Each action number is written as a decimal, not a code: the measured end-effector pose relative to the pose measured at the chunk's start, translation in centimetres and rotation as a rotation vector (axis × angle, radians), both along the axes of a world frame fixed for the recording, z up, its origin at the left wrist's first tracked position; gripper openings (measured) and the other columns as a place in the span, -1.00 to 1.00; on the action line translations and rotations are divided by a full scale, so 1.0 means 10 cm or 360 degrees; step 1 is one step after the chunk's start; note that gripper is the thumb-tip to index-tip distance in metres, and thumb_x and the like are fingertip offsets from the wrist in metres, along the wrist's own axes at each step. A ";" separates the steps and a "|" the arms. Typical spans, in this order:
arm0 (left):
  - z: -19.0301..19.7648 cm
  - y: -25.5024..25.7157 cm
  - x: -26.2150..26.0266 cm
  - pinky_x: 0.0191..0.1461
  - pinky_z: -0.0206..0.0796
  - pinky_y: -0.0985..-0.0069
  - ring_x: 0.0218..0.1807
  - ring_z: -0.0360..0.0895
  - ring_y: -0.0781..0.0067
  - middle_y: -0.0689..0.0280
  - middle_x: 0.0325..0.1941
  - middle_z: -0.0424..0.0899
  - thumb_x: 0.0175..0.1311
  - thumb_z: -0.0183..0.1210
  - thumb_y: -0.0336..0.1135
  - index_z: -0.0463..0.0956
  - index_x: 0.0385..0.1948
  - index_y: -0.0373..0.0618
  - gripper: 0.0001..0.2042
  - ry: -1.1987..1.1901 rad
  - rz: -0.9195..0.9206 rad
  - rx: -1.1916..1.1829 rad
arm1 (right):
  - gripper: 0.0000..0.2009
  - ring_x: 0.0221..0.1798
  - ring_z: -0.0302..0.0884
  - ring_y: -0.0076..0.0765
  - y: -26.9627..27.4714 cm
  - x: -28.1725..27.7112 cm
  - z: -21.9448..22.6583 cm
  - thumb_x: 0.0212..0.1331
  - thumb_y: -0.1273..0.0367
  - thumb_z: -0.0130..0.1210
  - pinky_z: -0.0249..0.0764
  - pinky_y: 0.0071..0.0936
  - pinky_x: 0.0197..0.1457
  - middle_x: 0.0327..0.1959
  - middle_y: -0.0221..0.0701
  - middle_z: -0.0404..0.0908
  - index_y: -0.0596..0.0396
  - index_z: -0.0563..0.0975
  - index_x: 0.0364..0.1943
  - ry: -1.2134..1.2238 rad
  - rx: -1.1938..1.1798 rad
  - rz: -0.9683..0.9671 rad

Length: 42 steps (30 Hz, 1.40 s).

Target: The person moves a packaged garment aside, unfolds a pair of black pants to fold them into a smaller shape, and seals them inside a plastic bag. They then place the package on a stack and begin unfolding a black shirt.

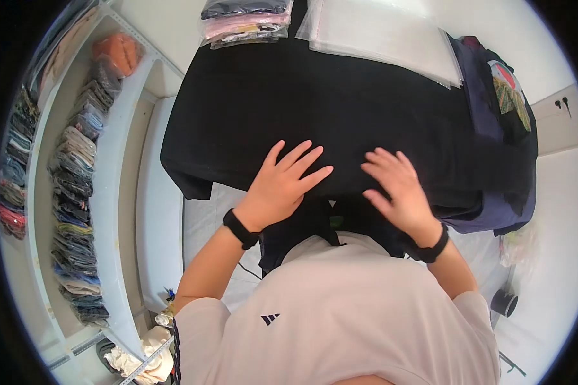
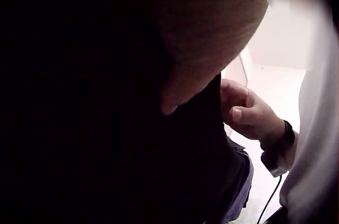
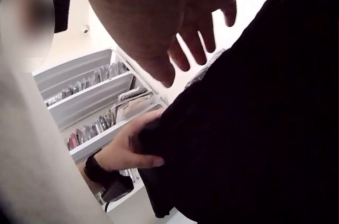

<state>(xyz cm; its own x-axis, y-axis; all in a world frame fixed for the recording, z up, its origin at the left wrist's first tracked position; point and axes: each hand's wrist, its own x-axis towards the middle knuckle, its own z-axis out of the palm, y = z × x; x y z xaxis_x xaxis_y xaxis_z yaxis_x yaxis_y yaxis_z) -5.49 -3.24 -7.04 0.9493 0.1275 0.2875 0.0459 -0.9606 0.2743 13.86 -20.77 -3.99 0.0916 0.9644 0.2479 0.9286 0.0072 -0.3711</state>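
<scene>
Resting spread-fingered on the near edge of the black cloth (image 1: pixel 302 102), the left hand (image 1: pixel 276 192) grips nothing and is the nearer one; the right hand (image 1: pixel 401 192), fingers parted and empty, is over that edge, though I cannot tell whether it touches. The cloth's long axis runs left to right, reaching away to the clear plastic sleeves (image 1: pixel 379 38).

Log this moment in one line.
left hand: open, on black cloth | right hand: open, over cloth | clear plastic sleeves: far edge | bagged clothes: far left
</scene>
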 end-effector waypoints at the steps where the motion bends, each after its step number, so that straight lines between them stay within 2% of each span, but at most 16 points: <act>1: -0.07 -0.01 0.03 0.32 0.01 0.07 0.33 0.19 0.17 0.25 0.25 0.35 -0.23 0.23 -0.58 0.47 0.00 0.05 -0.42 -0.0098 -0.0009 0.0119 | -0.57 0.28 0.25 -0.15 0.05 -0.06 -0.02 -0.06 0.39 0.21 0.11 -0.12 0.33 0.13 -0.28 0.42 0.05 0.47 0.00 0.0011 0.0021 0.0057; 2: -0.10 0.00 0.05 0.32 0.01 0.07 0.33 0.19 0.17 0.25 0.25 0.35 -0.23 0.23 -0.58 0.47 0.00 0.05 -0.42 -0.0093 -0.0015 0.0125 | -0.57 0.28 0.26 -0.16 0.10 -0.11 -0.06 -0.06 0.39 0.22 0.10 -0.13 0.34 0.13 -0.29 0.42 0.03 0.47 0.00 0.0021 0.0044 0.0113; 4: -0.11 0.04 0.05 0.18 0.25 0.27 0.22 0.34 0.24 0.28 0.16 0.44 -0.25 0.24 -0.56 0.50 -0.08 -0.01 -0.49 -0.0159 -0.0035 0.0119 | -0.57 0.28 0.26 -0.17 0.16 -0.17 -0.19 -0.06 0.40 0.21 0.10 -0.15 0.34 0.14 -0.30 0.42 0.03 0.47 0.00 0.0009 0.0049 0.0051; 5: -0.09 0.05 0.04 0.18 0.25 0.27 0.22 0.34 0.24 0.28 0.16 0.44 -0.25 0.24 -0.56 0.50 -0.08 -0.01 -0.49 -0.0154 -0.0041 0.0124 | -0.57 0.28 0.26 -0.18 0.18 -0.18 -0.24 -0.06 0.41 0.21 0.10 -0.16 0.34 0.15 -0.31 0.42 0.03 0.47 0.00 -0.0010 0.0048 -0.0001; 7: -0.01 0.07 0.01 0.01 0.38 0.41 0.08 0.47 0.27 0.31 0.02 0.53 -0.27 0.24 -0.56 0.52 -0.20 -0.09 -0.58 -0.0185 0.0059 -0.0020 | -0.58 0.26 0.29 -0.19 0.18 -0.19 -0.29 -0.06 0.43 0.19 0.14 -0.19 0.33 0.13 -0.31 0.44 0.04 0.47 -0.01 -0.0026 0.0088 -0.0041; 12: 0.09 0.08 -0.04 -0.13 0.40 0.41 -0.15 0.52 0.28 0.32 -0.22 0.57 -0.24 0.22 -0.55 0.52 -0.33 -0.11 -0.70 -0.0202 0.0256 -0.0051 | -0.65 0.12 0.43 -0.20 0.10 -0.07 -0.41 -0.10 0.50 0.15 0.30 -0.26 0.22 0.02 -0.31 0.52 0.09 0.52 -0.12 0.0027 0.0238 -0.0117; 14: 0.09 0.14 -0.10 -0.15 0.39 0.40 -0.21 0.52 0.26 0.30 -0.29 0.57 -0.21 0.20 -0.54 0.51 -0.35 -0.12 -0.73 -0.0201 0.0339 -0.0039 | -0.71 0.01 0.51 -0.19 0.07 -0.03 -0.38 -0.15 0.54 0.13 0.40 -0.27 0.09 -0.08 -0.31 0.58 0.12 0.55 -0.23 0.0111 0.0270 -0.0220; 15: 0.10 0.19 -0.12 -0.18 0.39 0.40 -0.24 0.52 0.25 0.29 -0.32 0.56 -0.16 0.18 -0.53 0.51 -0.35 -0.13 -0.76 -0.0213 0.0364 -0.0077 | -0.74 -0.07 0.54 -0.19 0.06 0.01 -0.37 -0.17 0.55 0.13 0.45 -0.29 -0.05 -0.16 -0.32 0.60 0.12 0.56 -0.28 0.0054 0.0385 -0.0224; 20: 0.11 0.34 -0.06 -0.25 0.35 0.35 -0.29 0.49 0.14 0.18 -0.38 0.55 0.12 0.10 -0.45 0.50 -0.34 -0.16 -0.91 -0.0217 0.0474 -0.0217 | -0.78 -0.30 0.52 -0.17 0.01 0.21 -0.23 -0.15 0.53 0.17 0.42 -0.36 -0.27 -0.39 -0.29 0.58 0.11 0.54 -0.32 0.0140 0.0432 -0.0216; 22: 0.09 0.35 0.02 -0.28 0.33 0.32 -0.31 0.49 0.13 0.16 -0.42 0.53 0.16 0.08 -0.42 0.48 -0.39 -0.17 -0.94 -0.0188 0.0553 -0.0185 | -0.82 -0.40 0.47 -0.14 0.01 0.23 -0.18 -0.08 0.49 0.20 0.39 -0.34 -0.34 -0.50 -0.27 0.51 0.10 0.50 -0.33 0.0359 0.0173 -0.0583; 24: 0.07 0.35 0.11 -0.31 0.31 0.29 -0.33 0.48 0.12 0.13 -0.45 0.52 0.20 0.06 -0.39 0.45 -0.44 -0.19 -0.91 -0.0162 0.0632 -0.0156 | -0.83 -0.45 0.44 -0.14 0.04 0.28 -0.23 -0.01 0.44 0.20 0.36 -0.31 -0.38 -0.57 -0.28 0.44 0.08 0.48 -0.32 0.0457 0.0240 -0.0607; 27: 0.02 0.34 0.23 -0.37 0.26 0.28 -0.41 0.47 0.14 0.15 -0.56 0.48 0.22 0.05 -0.34 0.37 -0.56 -0.18 -0.82 -0.0060 0.0722 0.0049 | -0.86 -0.46 0.44 -0.17 0.09 0.28 -0.25 0.03 0.41 0.18 0.35 -0.30 -0.39 -0.58 -0.31 0.45 0.07 0.46 -0.34 0.0278 0.0198 -0.0698; 29: -0.01 0.33 0.28 -0.41 0.24 0.29 -0.50 0.45 0.15 0.19 -0.66 0.44 0.22 0.08 -0.29 0.33 -0.64 -0.15 -0.75 -0.0040 0.0881 0.0171 | -0.89 -0.48 0.44 -0.20 0.16 0.26 -0.30 0.09 0.36 0.13 0.34 -0.30 -0.39 -0.58 -0.33 0.45 0.04 0.45 -0.40 -0.0164 0.0282 -0.0629; 35: -0.06 0.34 0.35 -0.47 0.23 0.30 -0.58 0.44 0.15 0.20 -0.72 0.41 0.20 0.10 -0.23 0.36 -0.68 -0.13 -0.71 -0.0169 0.0930 0.0172 | -0.84 -0.46 0.46 -0.17 0.25 0.15 -0.26 0.12 0.29 0.09 0.35 -0.26 -0.40 -0.60 -0.31 0.45 0.07 0.42 -0.43 -0.0418 0.0086 -0.0738; 40: -0.08 0.34 0.35 -0.47 0.24 0.30 -0.57 0.45 0.15 0.19 -0.72 0.42 0.20 0.10 -0.23 0.36 -0.68 -0.13 -0.71 -0.0142 0.0936 0.0192 | -0.77 -0.45 0.48 -0.13 0.67 -0.08 -0.24 0.09 0.24 0.13 0.41 -0.27 -0.39 -0.58 -0.28 0.46 0.09 0.41 -0.49 -0.0061 0.0345 -0.0493; 42: -0.07 0.35 0.35 -0.46 0.24 0.30 -0.57 0.45 0.15 0.19 -0.72 0.42 0.20 0.10 -0.23 0.36 -0.68 -0.13 -0.71 -0.0150 0.0945 0.0200 | -0.75 -0.48 0.49 -0.15 0.82 -0.15 -0.28 0.09 0.23 0.13 0.43 -0.29 -0.42 -0.59 -0.30 0.46 0.09 0.41 -0.53 -0.0093 0.0371 -0.0440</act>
